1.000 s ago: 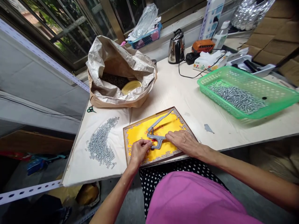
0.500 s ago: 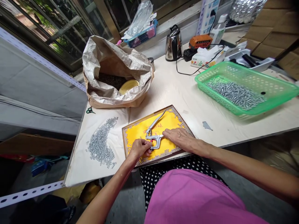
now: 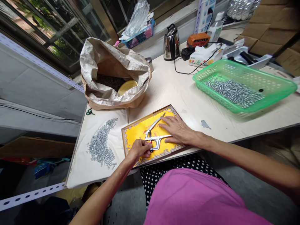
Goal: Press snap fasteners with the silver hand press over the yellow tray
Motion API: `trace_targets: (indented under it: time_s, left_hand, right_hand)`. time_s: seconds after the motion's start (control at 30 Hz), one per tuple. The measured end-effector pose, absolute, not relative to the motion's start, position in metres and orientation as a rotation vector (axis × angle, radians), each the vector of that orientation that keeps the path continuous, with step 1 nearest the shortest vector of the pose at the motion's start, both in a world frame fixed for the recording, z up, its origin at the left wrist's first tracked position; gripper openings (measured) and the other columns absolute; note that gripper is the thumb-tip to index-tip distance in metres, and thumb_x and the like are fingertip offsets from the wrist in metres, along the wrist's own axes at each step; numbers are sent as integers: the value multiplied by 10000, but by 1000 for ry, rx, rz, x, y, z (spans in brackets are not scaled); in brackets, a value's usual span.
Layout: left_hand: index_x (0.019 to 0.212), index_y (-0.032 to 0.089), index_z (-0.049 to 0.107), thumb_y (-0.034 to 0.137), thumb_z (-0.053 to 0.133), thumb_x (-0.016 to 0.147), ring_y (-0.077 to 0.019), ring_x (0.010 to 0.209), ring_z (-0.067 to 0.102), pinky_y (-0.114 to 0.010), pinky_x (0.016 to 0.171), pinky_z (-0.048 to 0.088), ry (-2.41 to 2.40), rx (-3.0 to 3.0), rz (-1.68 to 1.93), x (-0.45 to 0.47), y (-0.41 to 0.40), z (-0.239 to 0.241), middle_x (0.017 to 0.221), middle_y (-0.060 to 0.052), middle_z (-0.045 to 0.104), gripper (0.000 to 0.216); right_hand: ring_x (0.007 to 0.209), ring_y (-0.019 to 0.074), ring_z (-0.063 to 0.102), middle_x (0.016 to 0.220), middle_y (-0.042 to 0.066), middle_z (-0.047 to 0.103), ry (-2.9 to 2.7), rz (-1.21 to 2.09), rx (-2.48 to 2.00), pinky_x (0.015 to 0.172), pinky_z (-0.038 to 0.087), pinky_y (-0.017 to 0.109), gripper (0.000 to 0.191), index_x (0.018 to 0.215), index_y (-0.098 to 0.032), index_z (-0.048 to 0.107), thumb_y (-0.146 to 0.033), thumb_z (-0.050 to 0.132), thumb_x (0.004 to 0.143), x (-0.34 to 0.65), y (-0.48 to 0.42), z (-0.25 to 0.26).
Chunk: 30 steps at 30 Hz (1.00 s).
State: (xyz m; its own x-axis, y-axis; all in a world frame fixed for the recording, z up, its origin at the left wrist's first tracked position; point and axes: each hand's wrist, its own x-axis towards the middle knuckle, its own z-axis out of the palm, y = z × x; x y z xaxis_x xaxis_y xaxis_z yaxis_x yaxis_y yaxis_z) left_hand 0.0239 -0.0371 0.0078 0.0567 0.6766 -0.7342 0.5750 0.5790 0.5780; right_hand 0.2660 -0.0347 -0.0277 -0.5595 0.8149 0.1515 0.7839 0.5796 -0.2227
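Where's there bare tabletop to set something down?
The widest bare patch of table lies between the sack, green basket and kettle. More runs along the front edge, right of the yellow-lined tray, around a grey scrap. Crowded: left of the tray, the metal pile; over it, the left hand, right hand and pliers.

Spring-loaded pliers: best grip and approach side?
Probably the upper handle and lower handle together, from the person's right, using the right hand. The long handles splay apart toward that side, their free ends at its spread fingers, while the left hand crowds the C-shaped frame at the opposite end.
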Motion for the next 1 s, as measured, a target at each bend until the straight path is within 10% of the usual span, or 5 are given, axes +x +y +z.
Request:
trace_targets:
  time_s: [0.17, 0.57, 0.8, 1.0]
  left_hand:
    - [722, 106, 647, 332, 785, 739, -100, 415, 593, -216, 509, 523, 1625, 1063, 132, 24, -40, 7, 489, -7, 643, 265]
    - [713, 154, 628, 359, 620, 867, -151, 531, 617, -286, 589, 516, 1730, 1517, 185, 21, -52, 6, 596, -18, 628, 257]
    - [1263, 196, 557, 353, 735, 802, -293, 1189, 519, -431, 975, 474, 1356, 2509, 139, 51, -38, 7, 1330, -118, 572, 519]
    - [1348, 121, 468, 391, 648, 864, -309, 1086, 529, -453, 930, 464, 1174, 2698, -118, 78, -13, 3, 1241, -168, 581, 582]
  right_hand:
    - [1353, 433, 301, 1478, 245, 381, -2684, 307, -1278, 1039, 297, 568, 978, 1443, -119, 412, -682, 701, 698, 279, -3, -27]
    - [1031, 310, 498, 1117, 161, 597, -2766, 281, -1307, 868, 380, 438, 623, 1144, -103, 625, -598, 690, 770, 271, -6, -10]
    - [1011, 293, 502, 1113, 152, 592, -2687, 332, -1293, 825, 412, 394, 587, 1184, -102, 601, -501, 736, 775, 272, -16, -20]
    - [981, 280, 511, 1084, 155, 597, -2664, 330, -1349, 842, 424, 388, 578, 1158, -75, 589, -452, 763, 756, 276, -25, -13]
